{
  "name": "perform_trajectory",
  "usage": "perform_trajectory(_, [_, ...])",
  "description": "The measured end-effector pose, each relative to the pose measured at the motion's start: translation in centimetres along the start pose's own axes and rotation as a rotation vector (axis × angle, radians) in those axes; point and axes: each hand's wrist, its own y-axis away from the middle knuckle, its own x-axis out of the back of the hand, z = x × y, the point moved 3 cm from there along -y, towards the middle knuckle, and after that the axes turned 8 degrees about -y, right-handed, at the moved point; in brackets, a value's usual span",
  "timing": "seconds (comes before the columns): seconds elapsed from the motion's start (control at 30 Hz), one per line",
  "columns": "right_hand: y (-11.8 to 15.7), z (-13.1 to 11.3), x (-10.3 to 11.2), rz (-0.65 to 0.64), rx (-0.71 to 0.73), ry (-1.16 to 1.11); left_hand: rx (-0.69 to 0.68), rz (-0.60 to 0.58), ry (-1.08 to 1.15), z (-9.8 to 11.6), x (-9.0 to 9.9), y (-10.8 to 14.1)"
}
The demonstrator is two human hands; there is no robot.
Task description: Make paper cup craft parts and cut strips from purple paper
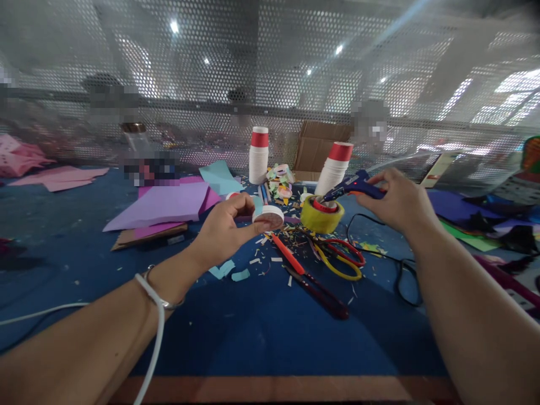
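Note:
My left hand [230, 228] is closed on a small paper cup [270, 216], pinched between thumb and fingers. The cup lies tipped sideways, its round white end turned towards me, with a light blue bit of paper at its side. My right hand [399, 202] grips a dark blue hot glue gun [351, 185] with a small red light lit. The gun's nozzle points left and down over the middle of a yellow tape roll [318, 219]; whether it touches the roll I cannot tell. Light blue paper scraps [240, 275] lie below my left hand.
Two stacks of paper cups, one upright [258, 163] and one leaning [331, 171], stand behind. Scissors [340, 261], an orange-handled tool [289, 254] and many paper scraps lie in front. Purple sheets [169, 203] are at left; a black cable [399, 260] curls at right.

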Motion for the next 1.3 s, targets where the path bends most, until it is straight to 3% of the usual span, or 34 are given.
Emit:
perform_trajectory(0.33, [0.9,-0.5,-3.5,-0.14,0.118,-0.012,0.001,-0.039,0.015,-0.2,-0.2,-0.1])
perform_trajectory(0.47, [1.1,-1.0,-2.7,-0.038,0.223,0.05,-0.007,0.036,0.002,-0.4,0.0,-0.2])
perform_trajectory(0.57, [2.2,-3.4,-1.8,0.116,0.444,0.042,-0.006,0.126,0.004,-0.6,0.3,-0.3])
perform_trajectory(0.63, [3.4,-5.4,-1.8,0.128,0.509,-0.046,0.001,0.187,0.014,-0.6,0.6,-0.3])
perform_trajectory(0.77, [6.8,-9.8,-3.9,-0.203,0.684,-0.311,0.023,0.272,0.068,-0.8,0.9,-0.4])
perform_trajectory(0.83, [8.8,-11.7,-5.2,-0.429,0.841,-0.337,0.022,0.298,0.114,-0.8,1.0,-0.4])
perform_trajectory(0.9, [10.3,-13.1,-6.3,-0.561,0.886,-0.327,0.014,0.319,0.138,-0.9,0.9,-0.4])
perform_trajectory(1.1, [12.3,-15.9,-7.6,-0.707,0.906,-0.297,-0.008,0.319,0.127,-1.0,0.7,-0.3])
perform_trajectory(1.3, [13.1,-16.8,-8.5,-0.802,0.938,-0.303,-0.01,0.315,0.123,-0.3,0.8,0.0])
